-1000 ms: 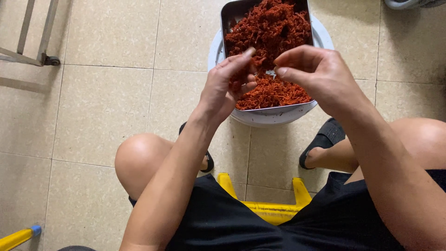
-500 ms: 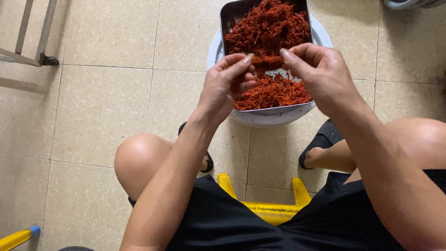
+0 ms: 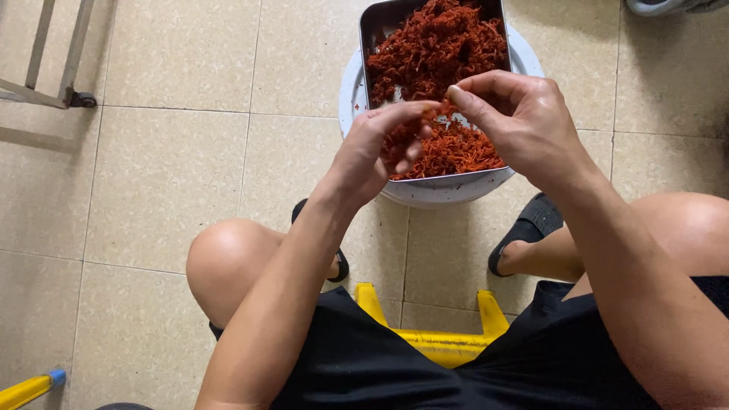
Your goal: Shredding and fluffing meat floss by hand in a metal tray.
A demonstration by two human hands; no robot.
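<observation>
**Hands drawn together over a tray of red shreds**

Both hands had closed toward each other since the earlier frames, their fingertips now almost meeting above the tray. A tiled floor (image 3: 175,167) filled the view, and on it a seated person's two bare knees, black shorts and two dark sandals framed a yellow stool (image 3: 425,334), whose seat was mostly covered by the body. One round white basin (image 3: 349,83) stood on the floor just ahead of the feet; across it lay one rectangular metal tray (image 3: 370,30), its far end cut off by the upper edge. The tray held a heap of red shreds (image 3: 440,53), dark red and matted at the far end, more orange and loose near the hands. The left hand (image 3: 372,152) curled with thumb and forefinger pinched shut on a small tuft of shreds. The right hand (image 3: 516,114) was likewise pinched at thumb and forefinger; what lay between them was too small to tell. A metal frame (image 3: 53,68) and a yellow bar with a blue tip (image 3: 30,387) were only partly visible at left.
</observation>
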